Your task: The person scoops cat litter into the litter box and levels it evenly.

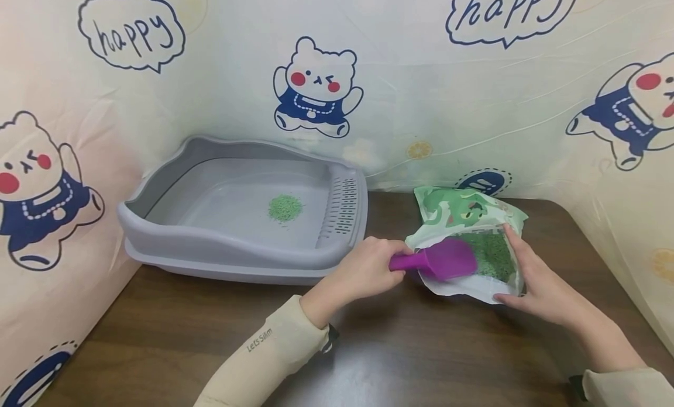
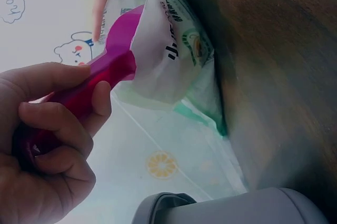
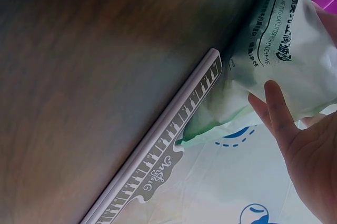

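Observation:
My left hand (image 1: pixel 371 266) grips the handle of a purple litter scoop (image 1: pixel 447 259), fingers curled round it. The scoop's head is at the mouth of a green-and-white cat litter bag (image 1: pixel 468 211), over green pellets (image 1: pixel 495 252); in the left wrist view the bag's white wall partly hides the scoop (image 2: pixel 122 31). My right hand (image 1: pixel 544 287) spreads across the bag's right side, thumb at the near edge and a finger at the far one. In the right wrist view, straight fingers (image 3: pixel 281 110) touch the printed bag (image 3: pixel 295 39).
A grey litter box (image 1: pixel 237 243) stands left of the bag, with a small heap of green pellets (image 1: pixel 285 208) inside and a slotted ledge at its right. Behind is a printed cloth backdrop (image 1: pixel 389 103). A piano-key-patterned strip (image 3: pixel 158 150) appears beside the bag in the right wrist view.

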`<state>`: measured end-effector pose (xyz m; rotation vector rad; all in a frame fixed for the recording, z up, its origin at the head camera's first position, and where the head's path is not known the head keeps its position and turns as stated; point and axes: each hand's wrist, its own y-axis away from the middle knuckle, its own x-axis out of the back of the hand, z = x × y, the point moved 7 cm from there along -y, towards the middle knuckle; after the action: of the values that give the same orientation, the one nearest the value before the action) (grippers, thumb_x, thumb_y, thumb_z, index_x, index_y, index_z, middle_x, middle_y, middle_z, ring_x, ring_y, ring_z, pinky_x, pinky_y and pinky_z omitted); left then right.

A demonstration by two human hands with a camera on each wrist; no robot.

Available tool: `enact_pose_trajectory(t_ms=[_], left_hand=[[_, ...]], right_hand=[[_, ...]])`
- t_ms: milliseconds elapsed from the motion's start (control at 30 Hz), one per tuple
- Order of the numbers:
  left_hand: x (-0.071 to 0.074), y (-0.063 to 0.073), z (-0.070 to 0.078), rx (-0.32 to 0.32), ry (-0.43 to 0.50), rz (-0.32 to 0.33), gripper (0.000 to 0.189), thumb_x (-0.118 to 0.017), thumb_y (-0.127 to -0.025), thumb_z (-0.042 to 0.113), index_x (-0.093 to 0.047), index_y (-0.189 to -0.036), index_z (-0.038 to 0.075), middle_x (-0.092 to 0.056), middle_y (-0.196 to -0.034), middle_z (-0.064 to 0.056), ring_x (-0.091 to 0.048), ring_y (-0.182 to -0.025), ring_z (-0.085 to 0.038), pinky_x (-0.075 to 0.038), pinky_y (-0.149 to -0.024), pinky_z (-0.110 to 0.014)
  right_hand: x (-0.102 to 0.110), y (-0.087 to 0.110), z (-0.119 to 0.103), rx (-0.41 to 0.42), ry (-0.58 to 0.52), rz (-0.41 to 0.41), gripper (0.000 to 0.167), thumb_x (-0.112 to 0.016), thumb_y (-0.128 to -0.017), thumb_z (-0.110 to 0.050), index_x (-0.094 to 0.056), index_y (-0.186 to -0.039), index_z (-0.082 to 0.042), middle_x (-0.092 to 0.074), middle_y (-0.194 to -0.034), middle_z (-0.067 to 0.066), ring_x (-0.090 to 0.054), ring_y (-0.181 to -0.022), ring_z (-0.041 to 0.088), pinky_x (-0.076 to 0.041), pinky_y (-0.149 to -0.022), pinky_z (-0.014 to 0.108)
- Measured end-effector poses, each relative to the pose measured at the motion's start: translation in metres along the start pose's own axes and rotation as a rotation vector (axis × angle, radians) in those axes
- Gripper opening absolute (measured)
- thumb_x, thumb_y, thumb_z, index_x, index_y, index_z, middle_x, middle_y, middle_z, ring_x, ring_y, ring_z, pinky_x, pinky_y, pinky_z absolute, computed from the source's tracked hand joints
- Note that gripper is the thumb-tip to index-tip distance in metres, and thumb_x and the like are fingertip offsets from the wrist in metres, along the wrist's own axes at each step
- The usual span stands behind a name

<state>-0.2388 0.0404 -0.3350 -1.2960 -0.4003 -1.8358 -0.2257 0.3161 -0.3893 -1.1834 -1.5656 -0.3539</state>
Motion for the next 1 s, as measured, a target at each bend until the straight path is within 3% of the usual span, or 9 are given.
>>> enact_pose_trajectory(t_ms=[267,533,767,1000], left_hand=[[-0.003,-0.004,-0.001,0.017,-0.024,-0.025,0.031,-0.072,-0.081,0.013,-0.075,-0.111,0.018,-0.074,-0.089,0.004,-0.059,-0.069,-0.011,-0.045,-0.063,-0.021],[-0.006,-0.007,-0.002,0.054,-0.049,-0.053,0.03,-0.073,-0.083,0.015,-0.075,-0.113,0.019,-0.074,-0.093,0.003,-0.059,-0.074,-0.011,-0.047,-0.066,-0.023],[-0.006,-0.008,-0.004,0.067,-0.032,-0.056,0.029,-0.073,-0.083,0.014,-0.075,-0.112,0.016,-0.074,-0.096,0.002,-0.059,-0.075,-0.012,-0.047,-0.067,-0.023],[-0.007,-0.012,-0.004,0.061,-0.036,-0.053,0.029,-0.073,-0.082,0.014,-0.075,-0.111,0.016,-0.074,-0.094,0.002,-0.059,-0.074,-0.011,-0.046,-0.068,-0.022]], right_hand=[[-0.003,-0.001,0.001,-0.028,-0.009,-0.02,0.136,-0.094,-0.062,-0.018,0.0,-0.16,-0.011,-0.022,-0.157,0.029,-0.03,-0.143,0.038,-0.006,-0.105,-0.002],[-0.002,-0.002,0.001,-0.025,-0.015,-0.022,0.136,-0.094,-0.062,-0.017,0.0,-0.16,-0.009,-0.022,-0.157,0.029,-0.028,-0.145,0.034,-0.006,-0.105,-0.001],[-0.003,-0.002,0.0,-0.042,-0.027,-0.038,0.135,-0.094,-0.063,-0.018,0.0,-0.16,-0.011,-0.021,-0.158,0.027,-0.03,-0.14,0.044,-0.005,-0.104,-0.002],[-0.004,-0.001,0.001,-0.048,-0.022,-0.035,0.134,-0.094,-0.064,-0.019,-0.001,-0.16,-0.01,-0.019,-0.16,0.026,-0.029,-0.142,0.043,-0.005,-0.104,-0.001]])
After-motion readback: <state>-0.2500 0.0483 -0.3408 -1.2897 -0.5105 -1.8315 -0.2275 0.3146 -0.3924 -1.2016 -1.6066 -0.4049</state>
